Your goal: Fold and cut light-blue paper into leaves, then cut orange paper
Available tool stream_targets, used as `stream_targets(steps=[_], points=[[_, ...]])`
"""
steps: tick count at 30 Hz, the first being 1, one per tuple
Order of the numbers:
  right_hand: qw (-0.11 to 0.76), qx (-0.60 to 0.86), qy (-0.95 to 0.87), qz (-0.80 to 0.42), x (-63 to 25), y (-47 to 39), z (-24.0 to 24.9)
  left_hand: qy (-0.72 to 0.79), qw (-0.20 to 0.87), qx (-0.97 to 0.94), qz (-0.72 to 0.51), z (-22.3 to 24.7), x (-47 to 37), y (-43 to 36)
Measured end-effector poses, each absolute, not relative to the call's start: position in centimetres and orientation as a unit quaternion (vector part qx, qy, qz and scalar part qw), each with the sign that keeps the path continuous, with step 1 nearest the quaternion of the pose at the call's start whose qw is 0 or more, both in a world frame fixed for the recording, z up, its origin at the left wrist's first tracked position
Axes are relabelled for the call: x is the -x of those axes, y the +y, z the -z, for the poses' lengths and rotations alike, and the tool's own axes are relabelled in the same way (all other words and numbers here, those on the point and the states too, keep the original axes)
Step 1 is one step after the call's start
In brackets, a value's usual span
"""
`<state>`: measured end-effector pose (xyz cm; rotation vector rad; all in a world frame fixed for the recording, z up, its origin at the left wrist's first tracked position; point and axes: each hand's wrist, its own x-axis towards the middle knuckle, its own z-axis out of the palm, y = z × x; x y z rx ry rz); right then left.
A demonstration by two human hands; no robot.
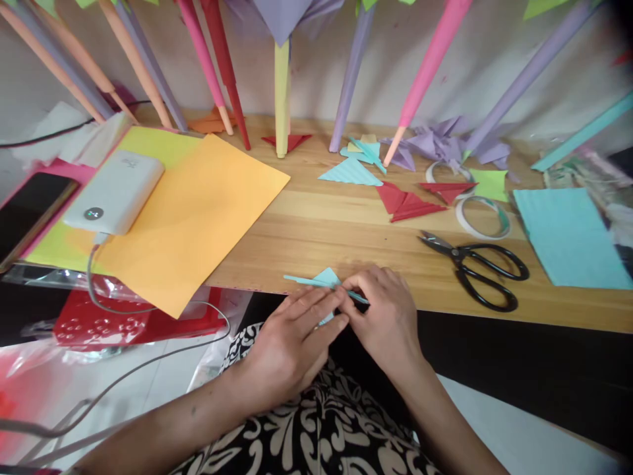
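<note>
A small folded light-blue paper piece [321, 279] lies at the near edge of the wooden table [326, 231]. My left hand [291, 340] and my right hand [386, 316] both pinch it, fingertips meeting over its middle. Only a pointed tip and a thin left edge of the paper show; the rest is hidden under my fingers.
Black scissors [477, 267] lie right of my hands, with tape rings [482, 218] and a light-blue sheet [568, 237] beyond. Red folded triangles [408, 201] and a blue one [350, 173] sit mid-table. An orange sheet [192, 211] and white power bank [116, 191] lie left. Rolled paper sticks [281, 99] lean on the wall.
</note>
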<state>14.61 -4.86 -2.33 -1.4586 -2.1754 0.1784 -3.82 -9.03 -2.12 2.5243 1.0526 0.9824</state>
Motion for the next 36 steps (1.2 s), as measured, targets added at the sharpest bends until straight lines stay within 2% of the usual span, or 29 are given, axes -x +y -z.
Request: stream_targets(steps=[5, 14, 17, 22, 28, 36], points=[[0.243, 0.542, -0.802, -0.067, -14.4, -4.9, 2.1, 0.395, 0.089, -0.856, -0.322, 4.5, 3.3, -8.8], [0.257, 0.570, -0.779, -0.050, -17.7, -5.6, 1.2, 0.387, 0.062, -0.861, -0.324, 3.8, 3.4, -8.8], [0.279, 0.526, -0.801, -0.054, -17.8, -5.8, 0.4, 0.382, 0.064, -0.862, -0.328, 3.9, 3.4, -8.7], [0.227, 0.440, -0.864, -0.092, -15.9, -5.4, 0.6, 0.388, 0.082, -0.856, -0.331, 3.8, 3.4, -8.7], [0.230, 0.461, -0.853, -0.089, -15.4, -5.3, 1.7, 0.430, 0.073, -0.831, -0.346, 3.8, 3.9, -8.9], [0.240, 0.475, -0.841, -0.091, -15.3, -5.4, 1.8, 0.425, 0.084, -0.850, -0.298, 4.6, 5.2, -8.9]])
